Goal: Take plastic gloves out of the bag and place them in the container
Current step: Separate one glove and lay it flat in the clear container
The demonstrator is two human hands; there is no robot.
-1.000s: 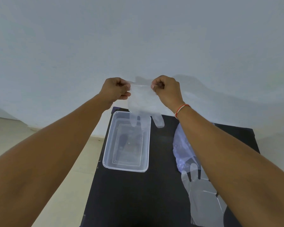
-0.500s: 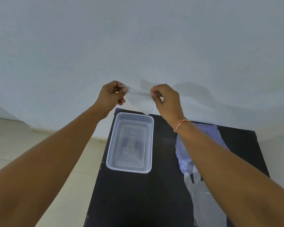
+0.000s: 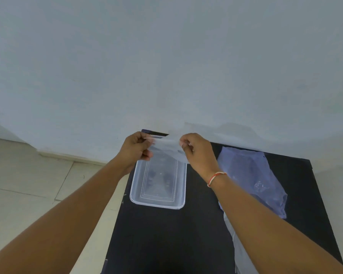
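Note:
A folded clear plastic glove (image 3: 167,148) is stretched between my two hands, just above the far end of the clear rectangular container (image 3: 158,203). My left hand (image 3: 136,148) pinches its left edge and my right hand (image 3: 198,153) pinches its right edge. The container sits on the black table (image 3: 166,238) and looks to hold nothing. To the right lies the bluish plastic bag (image 3: 253,175), flat on the table. Another clear glove (image 3: 240,252) lies near the front, mostly hidden by my right forearm.
A pale wall rises right behind the table's far edge. Beige floor tiles (image 3: 28,184) lie to the left, below the table's left edge.
The glove hung open with its fingers down a second ago; it is now folded short. Both hands have dropped lower, down to the container's far end.

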